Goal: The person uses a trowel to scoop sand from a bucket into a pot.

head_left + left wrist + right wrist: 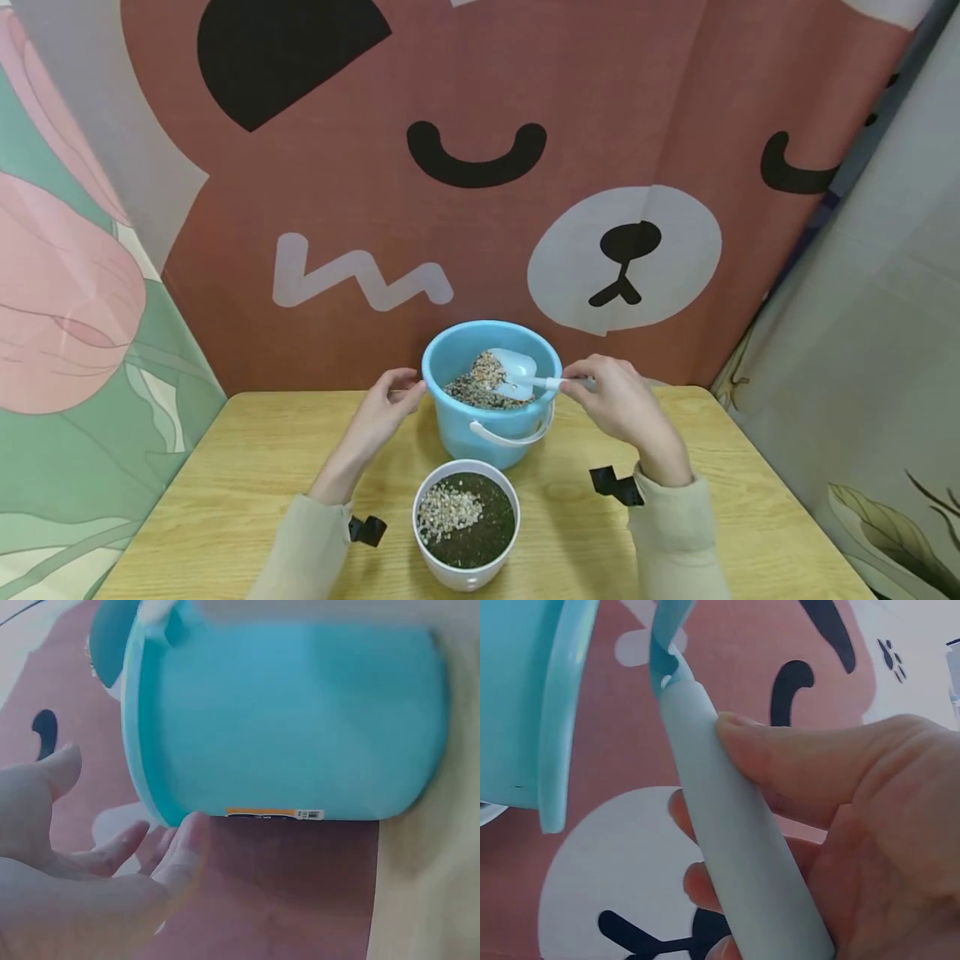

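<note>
A light blue bucket (480, 429) with a white handle stands on the table and holds mixed gravel (480, 392). My right hand (618, 400) grips the pale handle of a small shovel (727, 825), thumb on one side and fingers round the other. The shovel's blue blade (517, 367) is inside the bucket, with gravel at its edge. My left hand (386, 408) is at the bucket's left rim, fingers loosely bent, fingertips right at the side in the left wrist view. In front stands a white pot (467, 577) of dark soil, with pale pebbles (450, 510) over its left part.
The wooden table (225, 483) carries the bucket near its back edge and the pot nearer the front. Behind it hangs a reddish-brown cloth (337, 192) with a bear face. Patterned curtains (862, 375) close off the sides.
</note>
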{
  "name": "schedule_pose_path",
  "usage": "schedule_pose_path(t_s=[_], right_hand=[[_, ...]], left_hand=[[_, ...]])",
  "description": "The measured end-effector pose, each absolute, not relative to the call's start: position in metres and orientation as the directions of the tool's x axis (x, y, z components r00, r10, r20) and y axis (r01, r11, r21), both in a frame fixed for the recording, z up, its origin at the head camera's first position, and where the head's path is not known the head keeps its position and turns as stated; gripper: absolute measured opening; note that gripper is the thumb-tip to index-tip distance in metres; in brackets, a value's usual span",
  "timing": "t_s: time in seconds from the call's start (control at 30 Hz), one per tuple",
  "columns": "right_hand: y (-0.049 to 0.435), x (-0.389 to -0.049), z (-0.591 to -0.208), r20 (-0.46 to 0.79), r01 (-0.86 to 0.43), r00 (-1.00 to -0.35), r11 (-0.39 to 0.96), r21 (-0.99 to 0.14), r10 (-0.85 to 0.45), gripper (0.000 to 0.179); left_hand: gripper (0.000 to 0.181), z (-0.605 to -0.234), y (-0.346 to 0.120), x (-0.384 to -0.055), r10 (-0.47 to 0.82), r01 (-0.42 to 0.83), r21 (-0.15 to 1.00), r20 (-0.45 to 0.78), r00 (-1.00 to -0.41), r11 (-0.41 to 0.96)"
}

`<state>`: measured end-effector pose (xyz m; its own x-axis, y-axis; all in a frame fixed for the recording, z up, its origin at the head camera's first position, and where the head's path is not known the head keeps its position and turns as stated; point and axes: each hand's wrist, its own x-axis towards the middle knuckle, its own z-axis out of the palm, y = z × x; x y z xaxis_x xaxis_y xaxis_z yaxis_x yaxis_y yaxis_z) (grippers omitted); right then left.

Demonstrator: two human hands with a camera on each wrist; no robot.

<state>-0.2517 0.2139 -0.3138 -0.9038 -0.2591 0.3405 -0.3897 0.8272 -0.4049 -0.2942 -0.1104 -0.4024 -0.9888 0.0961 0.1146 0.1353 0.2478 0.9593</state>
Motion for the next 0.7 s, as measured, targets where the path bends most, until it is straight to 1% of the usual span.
schedule_pose_path(t_s=[0.1,0.2,0.37,0.53,0.7], right_hand=[[0.213,-0.242,-0.313,0.352,-0.42,-0.89,0.82,-0.389,-0.289,0.012],[0.213,-0.232,-0.313,0.359,-0.448,-0.877,0.811,-0.375,-0.318,0.009],[0.212,-0.217,-0.317,0.346,-0.475,-0.865,0.813,-0.337,-0.362,0.005],[0.209,-0.205,-0.322,0.336,-0.511,-0.847,0.806,-0.298,-0.412,0.007],[0.205,-0.199,-0.331,0.298,-0.539,-0.836,0.796,-0.277,-0.462,0.006]], left_hand=[[0.057,-0.41,-0.113,-0.275,0.104,0.157,0.953,0.134,-0.986,0.26],[0.054,-0.417,-0.113,-0.256,0.121,0.181,0.953,0.156,-0.98,0.244],[0.049,-0.428,-0.113,-0.229,0.178,0.17,0.965,0.135,-0.975,0.2],[0.051,-0.439,-0.119,-0.214,0.3,0.185,0.961,0.119,-0.947,0.204],[0.061,-0.448,-0.125,-0.205,0.419,0.177,0.966,0.084,-0.904,0.189]])
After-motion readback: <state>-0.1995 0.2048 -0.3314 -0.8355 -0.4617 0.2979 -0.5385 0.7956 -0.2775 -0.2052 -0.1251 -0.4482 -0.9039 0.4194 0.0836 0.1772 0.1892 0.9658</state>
